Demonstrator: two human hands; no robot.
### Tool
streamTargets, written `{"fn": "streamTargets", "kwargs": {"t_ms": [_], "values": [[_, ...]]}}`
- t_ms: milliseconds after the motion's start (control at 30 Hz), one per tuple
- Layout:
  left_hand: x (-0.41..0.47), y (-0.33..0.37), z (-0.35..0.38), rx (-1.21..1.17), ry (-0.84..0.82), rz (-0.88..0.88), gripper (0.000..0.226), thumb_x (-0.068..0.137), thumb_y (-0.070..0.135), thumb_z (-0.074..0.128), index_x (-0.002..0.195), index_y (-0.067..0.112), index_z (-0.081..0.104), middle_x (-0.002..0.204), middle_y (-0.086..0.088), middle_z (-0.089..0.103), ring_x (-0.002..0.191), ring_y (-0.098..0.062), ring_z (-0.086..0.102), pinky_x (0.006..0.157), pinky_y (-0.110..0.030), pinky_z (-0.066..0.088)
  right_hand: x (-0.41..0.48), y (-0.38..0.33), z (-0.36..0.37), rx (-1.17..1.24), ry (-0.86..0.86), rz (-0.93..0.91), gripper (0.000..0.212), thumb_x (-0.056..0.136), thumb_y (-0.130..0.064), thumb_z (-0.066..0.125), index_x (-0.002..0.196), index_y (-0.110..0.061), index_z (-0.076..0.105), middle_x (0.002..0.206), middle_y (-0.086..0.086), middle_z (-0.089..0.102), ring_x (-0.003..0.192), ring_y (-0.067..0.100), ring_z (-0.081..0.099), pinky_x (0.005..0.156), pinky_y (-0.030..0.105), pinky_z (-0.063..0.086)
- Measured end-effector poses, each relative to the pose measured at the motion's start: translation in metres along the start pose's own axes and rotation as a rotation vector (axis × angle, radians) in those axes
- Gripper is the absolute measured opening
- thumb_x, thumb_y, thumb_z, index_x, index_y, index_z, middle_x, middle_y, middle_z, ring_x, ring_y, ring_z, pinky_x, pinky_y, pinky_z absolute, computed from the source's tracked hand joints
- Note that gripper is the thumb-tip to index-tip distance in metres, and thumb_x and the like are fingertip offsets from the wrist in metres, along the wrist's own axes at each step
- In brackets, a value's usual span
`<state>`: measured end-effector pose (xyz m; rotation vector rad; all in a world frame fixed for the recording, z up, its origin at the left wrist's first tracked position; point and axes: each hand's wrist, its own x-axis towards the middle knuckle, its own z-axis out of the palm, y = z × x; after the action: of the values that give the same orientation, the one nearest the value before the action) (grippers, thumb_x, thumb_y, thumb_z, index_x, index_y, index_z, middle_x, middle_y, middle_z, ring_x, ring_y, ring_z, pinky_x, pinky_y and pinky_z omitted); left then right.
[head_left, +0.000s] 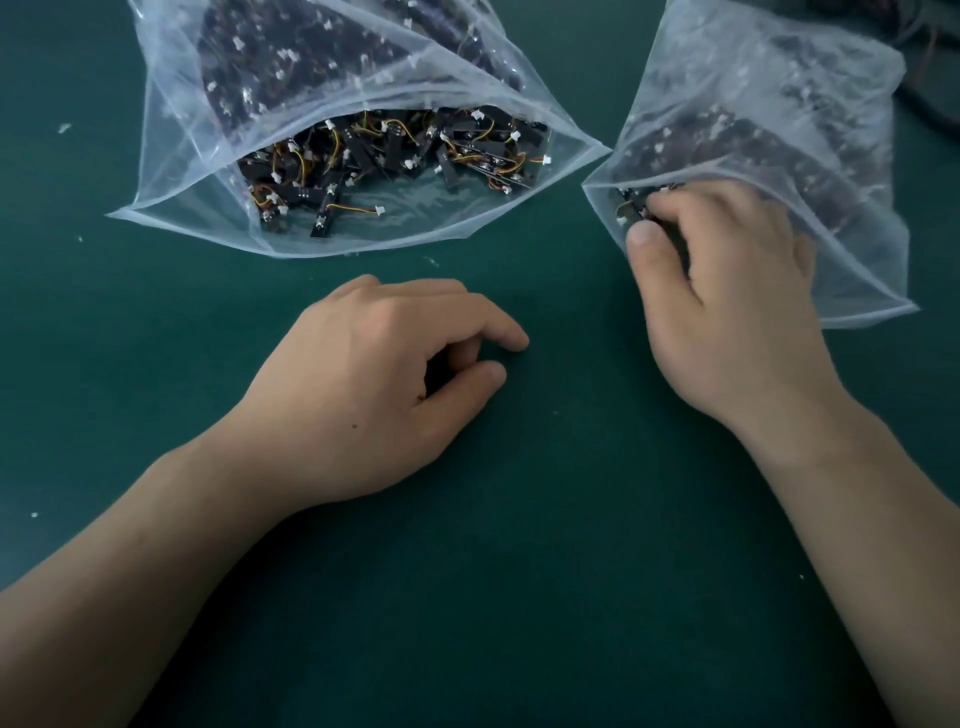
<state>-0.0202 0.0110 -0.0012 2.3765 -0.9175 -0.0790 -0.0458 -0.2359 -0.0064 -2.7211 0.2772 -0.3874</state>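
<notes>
My right hand (727, 291) is at about 2 o'clock, pushed into the open mouth of the right bag (779, 119), a clear plastic pouch lying on the green mat (519, 597). Its fingers are curled in tight and the thumb is pressed against them, pinching a few black wired modules (627, 203) right at the bag's lip; the film and my own knuckles hide how many I have hold of. More of the same dark parts show dimly through the cloudy plastic further up that bag. My left hand (374, 384) rests on the mat just left of the middle, toward 9 o'clock, palm down, the fingers loosely bent with thumb and forefinger apart, and it holds nothing. At 11 o'clock lies the left bag (415, 228), larger, its mouth gaping toward me, well apart from my left hand and just beside the right bag's corner. Inside it sits a heap of modules (395, 150): small black strips with yellow, orange and red leads ending in white plug connectors. Any print on them is too small to read. A few white flecks (64, 128) dot the mat at 10 o'clock. Dark cables (930, 111) lie past the right bag in the far 2 o'clock corner.
</notes>
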Motion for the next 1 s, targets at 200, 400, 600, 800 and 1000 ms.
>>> {"fn": "streamTargets", "kwargs": {"t_ms": [200, 400, 600, 800, 1000], "values": [[0.008, 0.004, 0.003, -0.255, 0.155, -0.162, 0.017, 0.093, 0.035, 0.065, 0.105, 0.041, 0.075, 0.078, 0.024, 0.064, 0.062, -0.012, 0.054, 0.059, -0.011, 0.039, -0.004, 0.000, 0.000, 0.087, 0.050, -0.094, 0.036, 0.111, -0.025, 0.040, 0.122, -0.006, 0.069, 0.136, 0.002, 0.061, 0.120, 0.013, 0.055, 0.103, 0.024, 0.038], [0.012, 0.003, 0.001, -0.063, 0.483, -0.134, 0.017, 0.095, 0.011, 0.066, 0.100, 0.020, 0.079, 0.086, 0.016, 0.064, 0.078, -0.005, 0.057, 0.078, -0.020, 0.043, -0.007, -0.015, -0.001, 0.252, 0.204, -0.324, 0.034, 0.103, -0.017, 0.057, 0.071, -0.007, 0.053, 0.072, 0.004, 0.050, 0.070, 0.022, 0.046, 0.066, 0.034, 0.036], [0.047, -0.013, -0.006, 0.316, 0.399, -0.431, 0.055, 0.093, 0.040, 0.052, 0.145, 0.023, 0.055, 0.152, -0.012, 0.049, 0.146, -0.037, 0.037, 0.121, -0.049, 0.021, -0.010, -0.045, 0.015, 0.232, 0.026, -0.505, 0.043, 0.100, -0.027, 0.063, 0.063, -0.011, 0.048, 0.063, 0.000, 0.043, 0.061, 0.021, 0.040, 0.061, 0.035, 0.033], [0.049, -0.015, 0.002, 0.404, 0.198, -0.496, 0.066, 0.100, 0.055, 0.043, 0.158, 0.024, 0.037, 0.165, -0.015, 0.031, 0.153, -0.038, 0.026, 0.124, -0.056, 0.018, -0.008, -0.039, 0.015, 0.360, -0.027, -0.420, 0.044, 0.101, -0.029, 0.065, 0.064, -0.013, 0.048, 0.063, -0.004, 0.043, 0.062, 0.018, 0.043, 0.056, 0.040, 0.039], [0.039, -0.009, 0.008, 0.365, 0.143, -0.378, 0.062, 0.098, 0.053, 0.041, 0.154, 0.027, 0.046, 0.167, -0.007, 0.033, 0.154, -0.034, 0.028, 0.124, -0.052, 0.018, -0.008, -0.032, 0.012, 0.461, -0.042, -0.351, 0.044, 0.101, -0.027, 0.066, 0.063, -0.010, 0.052, 0.062, -0.004, 0.047, 0.061, 0.018, 0.048, 0.056, 0.038, 0.039]]}}
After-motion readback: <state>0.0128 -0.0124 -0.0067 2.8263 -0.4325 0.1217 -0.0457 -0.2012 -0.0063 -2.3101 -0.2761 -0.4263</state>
